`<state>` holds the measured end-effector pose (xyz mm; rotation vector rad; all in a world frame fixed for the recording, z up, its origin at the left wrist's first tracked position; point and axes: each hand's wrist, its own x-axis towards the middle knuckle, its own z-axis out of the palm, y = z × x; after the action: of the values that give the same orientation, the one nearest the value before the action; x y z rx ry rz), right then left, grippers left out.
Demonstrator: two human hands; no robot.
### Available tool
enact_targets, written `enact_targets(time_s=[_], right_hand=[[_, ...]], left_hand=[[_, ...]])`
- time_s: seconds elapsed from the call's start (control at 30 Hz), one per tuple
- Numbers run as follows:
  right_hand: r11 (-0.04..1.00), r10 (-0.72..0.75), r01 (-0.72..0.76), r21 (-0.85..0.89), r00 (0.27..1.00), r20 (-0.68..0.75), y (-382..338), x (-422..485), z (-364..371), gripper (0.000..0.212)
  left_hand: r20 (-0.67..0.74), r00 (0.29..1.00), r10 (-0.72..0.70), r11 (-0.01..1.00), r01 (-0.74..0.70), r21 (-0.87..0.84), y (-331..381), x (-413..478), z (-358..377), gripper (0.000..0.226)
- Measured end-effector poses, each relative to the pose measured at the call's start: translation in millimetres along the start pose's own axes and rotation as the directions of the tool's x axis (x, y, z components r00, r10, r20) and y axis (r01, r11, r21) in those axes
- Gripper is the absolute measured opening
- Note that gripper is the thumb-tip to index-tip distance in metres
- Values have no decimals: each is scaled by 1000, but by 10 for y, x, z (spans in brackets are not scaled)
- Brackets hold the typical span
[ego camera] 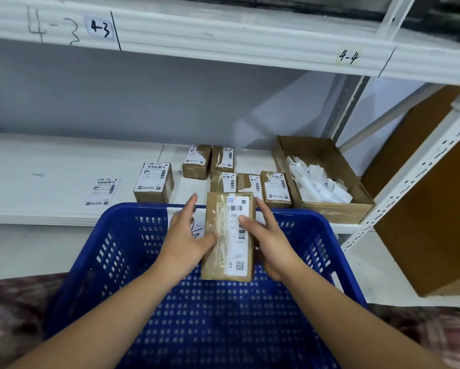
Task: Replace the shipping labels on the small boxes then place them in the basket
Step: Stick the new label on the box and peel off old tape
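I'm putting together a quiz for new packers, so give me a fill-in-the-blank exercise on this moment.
1. The left hand and right hand hold a box over the ____ basket.
2. A loose label lies on the shelf, to the ____ of the boxes standing there.
3. The tag above the carton reads ____.

Missing words: blue; left; 4-4

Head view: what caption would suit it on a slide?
A right hand grips a small box over the blue basket, left hand steadying it; more boxes wait behind.
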<state>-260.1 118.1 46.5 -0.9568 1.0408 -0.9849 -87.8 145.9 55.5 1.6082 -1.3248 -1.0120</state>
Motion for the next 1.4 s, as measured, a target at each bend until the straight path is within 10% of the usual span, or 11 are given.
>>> enact_targets(time_s=[0.27, 1.0, 1.4], right_hand=[[999, 43, -42, -30, 998, 46, 97, -64, 181, 35], [998, 36, -36, -61, 999, 5, 328, -81, 235, 72], [996, -16, 16, -86, 1000, -7, 323, -110, 239, 71]], left_hand=[[-86, 906, 415, 864, -363, 349, -62, 48, -36, 48], [-191, 930, 314, 908, -235, 348, -13, 33, 113, 8], [-230, 843, 486, 821, -350, 452, 12, 31, 33, 18]])
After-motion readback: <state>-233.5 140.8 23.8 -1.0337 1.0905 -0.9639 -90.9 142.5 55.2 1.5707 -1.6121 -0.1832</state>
